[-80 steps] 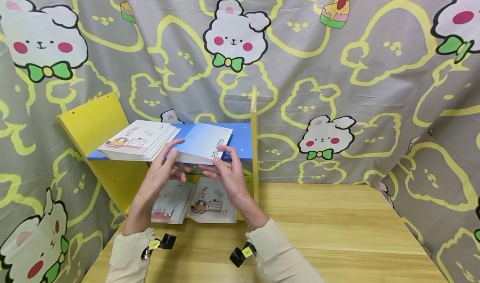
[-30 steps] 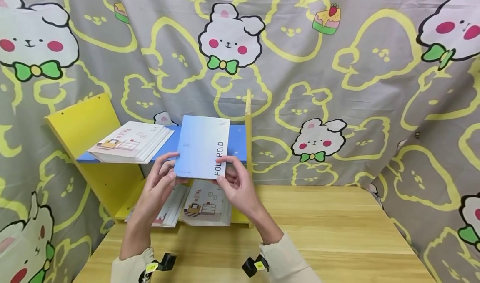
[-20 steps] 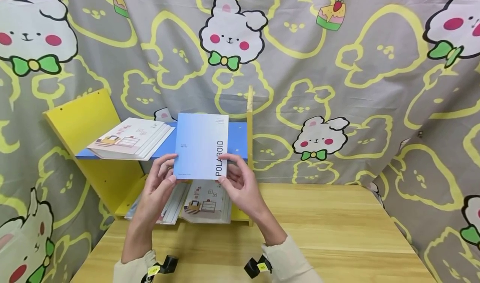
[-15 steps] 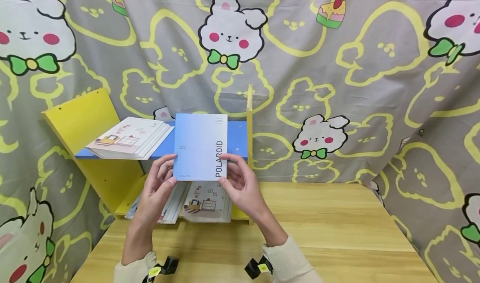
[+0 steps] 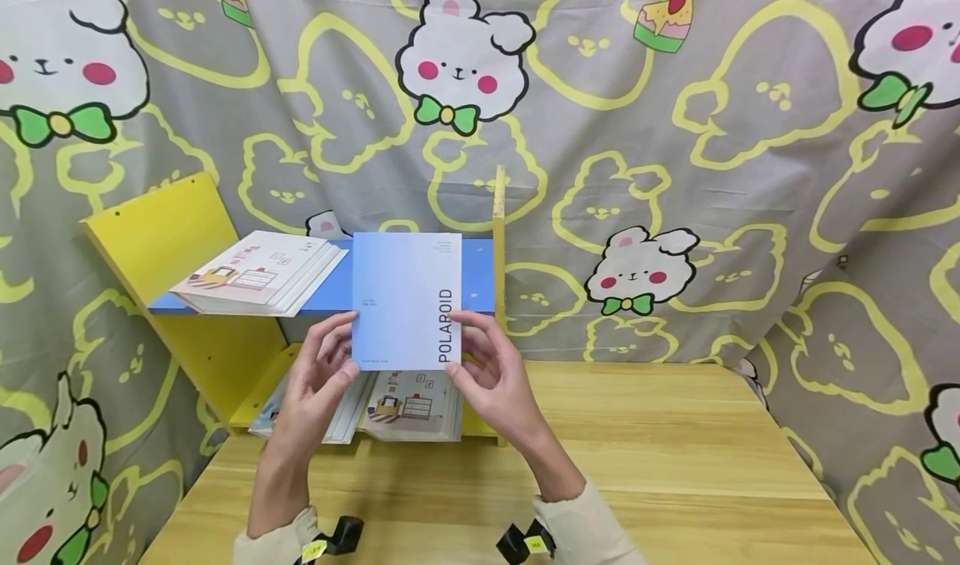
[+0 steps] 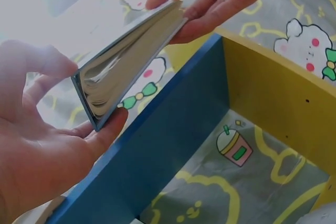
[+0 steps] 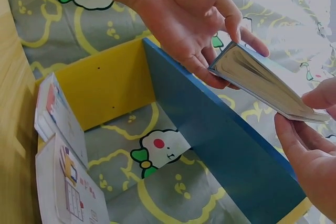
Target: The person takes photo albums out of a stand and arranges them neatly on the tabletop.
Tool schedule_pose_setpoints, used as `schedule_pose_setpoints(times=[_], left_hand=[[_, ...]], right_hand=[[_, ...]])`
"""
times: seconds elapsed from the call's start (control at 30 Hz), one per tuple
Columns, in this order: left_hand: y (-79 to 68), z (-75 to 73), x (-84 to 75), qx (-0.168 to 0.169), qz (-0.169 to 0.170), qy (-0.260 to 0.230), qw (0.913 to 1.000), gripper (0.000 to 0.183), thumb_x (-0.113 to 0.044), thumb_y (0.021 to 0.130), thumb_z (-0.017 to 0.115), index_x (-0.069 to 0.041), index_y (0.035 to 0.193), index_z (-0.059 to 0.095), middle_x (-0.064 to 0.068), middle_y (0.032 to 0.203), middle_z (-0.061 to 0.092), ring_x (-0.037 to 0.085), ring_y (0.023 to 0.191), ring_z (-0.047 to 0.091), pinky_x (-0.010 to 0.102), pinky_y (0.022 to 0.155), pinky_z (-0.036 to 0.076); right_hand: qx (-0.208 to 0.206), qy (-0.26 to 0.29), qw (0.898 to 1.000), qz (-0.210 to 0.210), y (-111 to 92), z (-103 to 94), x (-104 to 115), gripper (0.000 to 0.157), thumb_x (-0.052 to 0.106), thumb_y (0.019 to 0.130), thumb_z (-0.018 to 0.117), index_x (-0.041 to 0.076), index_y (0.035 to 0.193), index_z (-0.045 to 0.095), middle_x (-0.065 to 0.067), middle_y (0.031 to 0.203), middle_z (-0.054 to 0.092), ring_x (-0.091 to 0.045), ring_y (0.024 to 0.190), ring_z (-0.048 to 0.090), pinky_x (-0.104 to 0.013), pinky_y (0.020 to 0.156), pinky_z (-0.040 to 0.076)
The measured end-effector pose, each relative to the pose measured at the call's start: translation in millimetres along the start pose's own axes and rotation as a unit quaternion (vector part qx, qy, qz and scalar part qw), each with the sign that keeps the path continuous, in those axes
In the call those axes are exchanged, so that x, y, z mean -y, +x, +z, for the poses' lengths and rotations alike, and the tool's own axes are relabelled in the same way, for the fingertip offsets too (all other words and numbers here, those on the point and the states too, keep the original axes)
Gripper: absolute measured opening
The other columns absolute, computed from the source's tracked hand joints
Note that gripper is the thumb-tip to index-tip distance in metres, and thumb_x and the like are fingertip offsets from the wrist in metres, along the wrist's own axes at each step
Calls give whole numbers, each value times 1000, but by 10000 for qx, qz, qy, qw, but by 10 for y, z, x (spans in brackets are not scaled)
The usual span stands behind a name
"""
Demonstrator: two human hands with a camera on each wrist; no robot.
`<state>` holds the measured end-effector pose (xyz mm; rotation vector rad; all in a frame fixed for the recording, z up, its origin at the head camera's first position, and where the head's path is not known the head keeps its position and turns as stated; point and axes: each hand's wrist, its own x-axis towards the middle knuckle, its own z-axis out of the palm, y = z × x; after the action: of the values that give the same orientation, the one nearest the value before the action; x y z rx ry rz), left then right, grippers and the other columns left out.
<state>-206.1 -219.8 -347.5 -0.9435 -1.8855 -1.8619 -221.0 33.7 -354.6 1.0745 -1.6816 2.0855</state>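
In the head view, a small blue-to-white photo album [image 5: 405, 298] with POLAROID printed along its right side is held up in front of the blue shelf, cover facing the camera. The left hand [image 5: 318, 373] pinches its lower left edge, thumb in front. At the lower right edge the right hand [image 5: 491, 369] grips it the same way. From the left wrist view the thick inner pages of the album [image 6: 128, 59] show between its covers, slightly fanned. The right wrist view also shows the album [image 7: 262, 74] between both hands, over the edge of the shelf.
The yellow-sided rack [image 5: 498, 215] has a blue upper shelf [image 5: 478, 273] bearing a stack of white illustrated books [image 5: 258, 273] at left. More illustrated books [image 5: 412, 411] lie on the lower level. A wooden table [image 5: 660, 440] extends right; a patterned curtain [image 5: 562, 157] hangs behind.
Earlier, the album lay tilted flat, low over the shelf front. Both hands have since raised its face toward the head camera; in the last half second it has come slightly nearer and lower.
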Motion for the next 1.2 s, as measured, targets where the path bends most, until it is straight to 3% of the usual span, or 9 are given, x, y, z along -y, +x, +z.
schedule_pose_setpoints(times=[0.27, 0.6, 0.83, 1.0, 1.2], left_hand=[[-38, 5, 40, 203, 179, -32, 9996, 62, 18, 96, 45, 2, 154, 32, 18, 148, 39, 25, 133, 45, 28, 111, 42], [-57, -7, 106, 771, 667, -309, 9943, 65, 27, 90, 46, 12, 151, 28, 26, 145, 43, 26, 130, 52, 30, 109, 47], [-87, 15, 123, 1001, 661, -419, 9919, 68, 29, 88, 48, 13, 151, 27, 24, 144, 48, 27, 130, 55, 32, 105, 51], [-107, 50, 124, 999, 517, -364, 9930, 68, 27, 89, 50, 11, 152, 28, 16, 144, 48, 21, 128, 53, 30, 106, 49], [-109, 103, 152, 1131, 524, -554, 9907, 68, 27, 89, 53, 12, 151, 28, 22, 144, 44, 20, 126, 54, 30, 101, 53]], right_hand=[[41, 13, 10000, -4, -83, -58, -9, 56, -13, 94, 59, 8, 145, 49, -19, 136, 61, -34, 122, 61, -36, 95, 58], [21, -164, 9998, 85, -204, -147, -14, 56, -13, 93, 60, 8, 144, 49, -18, 137, 61, -33, 120, 62, -37, 94, 58], [119, -122, 9998, -119, -285, -205, -28, 56, -16, 93, 59, 2, 144, 47, -23, 140, 58, -33, 121, 61, -40, 96, 57], [162, -93, 9997, -165, -331, -244, -26, 56, -17, 93, 59, 2, 145, 46, -21, 142, 57, -33, 123, 60, -39, 97, 57], [153, -100, 9997, -186, -385, -303, 1, 57, -18, 93, 59, 0, 146, 46, -21, 142, 57, -33, 122, 61, -37, 94, 58]])
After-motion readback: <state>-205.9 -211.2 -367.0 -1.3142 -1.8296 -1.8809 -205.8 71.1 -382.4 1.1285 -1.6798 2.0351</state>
